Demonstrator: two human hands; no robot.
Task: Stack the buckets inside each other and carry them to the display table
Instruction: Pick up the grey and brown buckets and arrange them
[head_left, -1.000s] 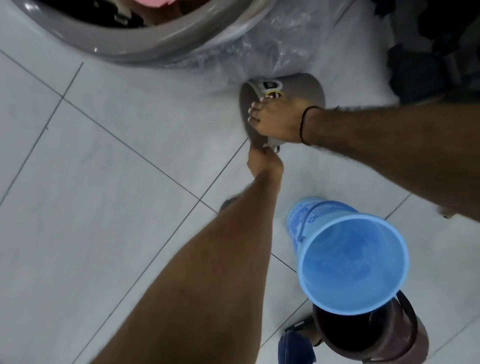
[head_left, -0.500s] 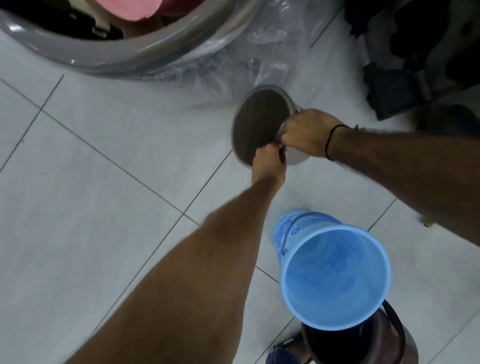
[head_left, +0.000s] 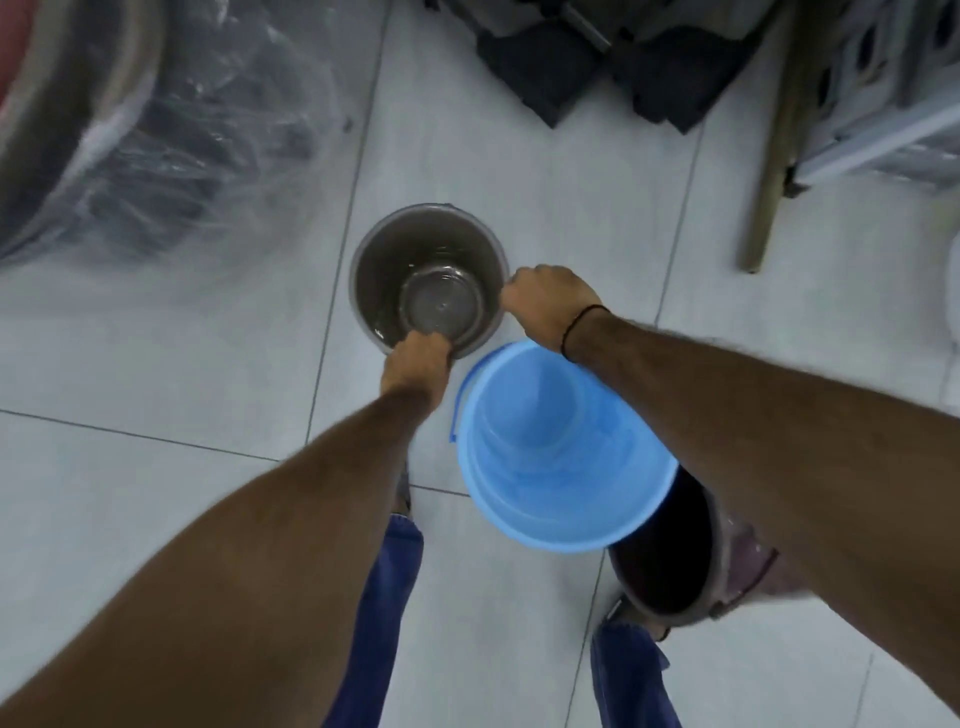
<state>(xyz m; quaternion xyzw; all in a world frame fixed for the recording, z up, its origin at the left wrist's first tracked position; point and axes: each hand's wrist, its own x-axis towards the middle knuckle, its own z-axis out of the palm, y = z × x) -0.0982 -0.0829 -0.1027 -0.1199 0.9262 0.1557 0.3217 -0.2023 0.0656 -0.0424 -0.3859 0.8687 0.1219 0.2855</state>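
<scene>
Over the pale tiled floor (head_left: 156, 493), both hands hold one grey bucket (head_left: 429, 280) by its rim. The left hand (head_left: 415, 364) is clenched on the near edge of the rim, with the knuckles up and the fingers curled over the lip. The right hand (head_left: 545, 304) is closed on the right edge of the same rim; a thin black band (head_left: 582, 325) goes around its wrist. Whether the bucket stands on the floor or is lifted a little, I cannot tell.

The grey bucket is upright, its mouth opens up toward the camera, and its long axis is about vertical. The round bottom shows inside, shifted a little to the near right, so the bucket leans slightly.

Near and to the right of it stands a blue bucket (head_left: 561, 452), also with the mouth up, tilted somewhat toward the near side. Its blue handle (head_left: 457, 410) hangs down on the left side. The right forearm crosses over its far right rim. The blue bucket sits partly over a dark brown bucket (head_left: 670, 561), whose open mouth shows at the near right under the forearm.

Far left lies a large bundle in clear plastic wrap (head_left: 171, 135). Blue trouser legs (head_left: 384, 613) show at the near edge.
</scene>
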